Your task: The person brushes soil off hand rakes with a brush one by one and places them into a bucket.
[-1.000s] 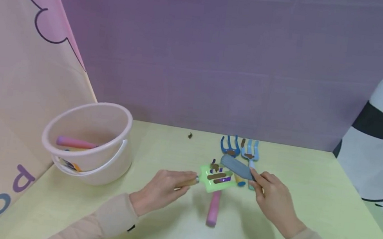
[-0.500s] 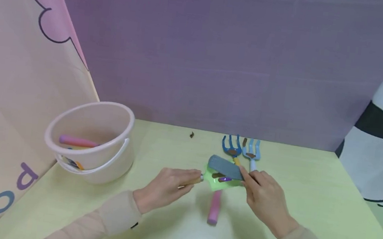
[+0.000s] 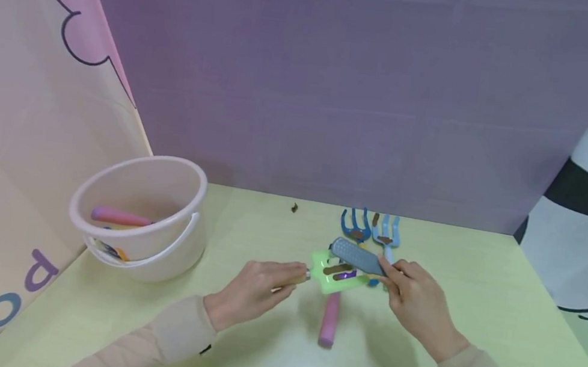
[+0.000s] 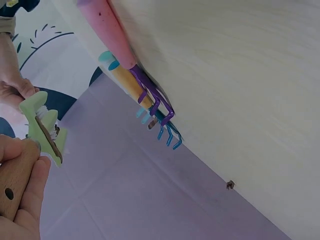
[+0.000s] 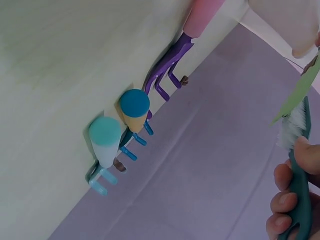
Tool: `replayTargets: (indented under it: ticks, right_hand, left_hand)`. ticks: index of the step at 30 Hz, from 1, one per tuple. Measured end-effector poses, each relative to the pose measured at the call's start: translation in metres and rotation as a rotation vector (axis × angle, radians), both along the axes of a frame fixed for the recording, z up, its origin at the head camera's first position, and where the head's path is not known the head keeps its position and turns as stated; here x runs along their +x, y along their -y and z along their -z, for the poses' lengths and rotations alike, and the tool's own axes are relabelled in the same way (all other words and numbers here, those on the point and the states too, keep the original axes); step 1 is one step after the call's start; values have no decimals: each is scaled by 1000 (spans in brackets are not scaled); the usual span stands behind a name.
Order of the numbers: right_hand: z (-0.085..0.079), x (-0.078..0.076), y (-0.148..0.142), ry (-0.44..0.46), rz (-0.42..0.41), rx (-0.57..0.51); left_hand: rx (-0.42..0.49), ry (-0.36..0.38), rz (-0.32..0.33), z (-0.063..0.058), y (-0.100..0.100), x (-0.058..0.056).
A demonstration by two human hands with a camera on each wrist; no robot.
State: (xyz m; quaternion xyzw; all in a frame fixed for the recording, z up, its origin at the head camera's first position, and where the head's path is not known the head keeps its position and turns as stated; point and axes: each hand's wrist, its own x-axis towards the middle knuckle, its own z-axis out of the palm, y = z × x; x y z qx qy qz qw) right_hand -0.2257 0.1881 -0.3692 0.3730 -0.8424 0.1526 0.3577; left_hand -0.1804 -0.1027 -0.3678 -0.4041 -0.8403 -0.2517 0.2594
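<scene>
My left hand (image 3: pixel 254 293) grips the wooden handle (image 4: pixel 20 180) of a small light green garden tool (image 3: pixel 319 278). Its head is held up over the table, with brown smears on it. In my right hand (image 3: pixel 419 304) is a blue-grey brush (image 3: pixel 356 255), its back turned upward. The right wrist view shows the white bristles (image 5: pixel 292 127) against the green head. Beneath lies a purple hand rake (image 5: pixel 167 60) with a pink handle (image 3: pixel 329 324), its head mostly hidden in the head view. Behind are a dark blue rake (image 3: pixel 356 232) and a light blue rake (image 3: pixel 386 237), both brown-stained.
A white bucket (image 3: pixel 177 255) stands on the left of the pale table (image 3: pixel 486 314). Inside it lies a pink handle (image 3: pixel 121 216) with other items. A small brown crumb (image 3: pixel 294 208) sits near the table's back edge, before a purple backdrop (image 3: pixel 310 88).
The brush moved left across the green tool's head, then shifted back a little to the right. My left hand and the green tool have barely moved.
</scene>
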Motion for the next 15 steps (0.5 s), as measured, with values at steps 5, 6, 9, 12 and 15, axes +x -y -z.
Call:
replayTargets:
  ticks: [5,6,9,12,15]
  right_hand:
    - [0,0,-3,-65,15,22]
    - [1,0,-3,-74,17,24]
    - [1,2,-3,-29,31,3]
    - [-1,4,-1,157,59,-70]
    - [-4,6,0,395,107,-157]
  left_hand:
    - [2,8,7,2,-1,1]
    - [3,12,6,2,-1,1]
    - [3,47,-1,2,0,2]
    - [6,84,-11,3,3,1]
    - [4,106,-13,3,5,1]
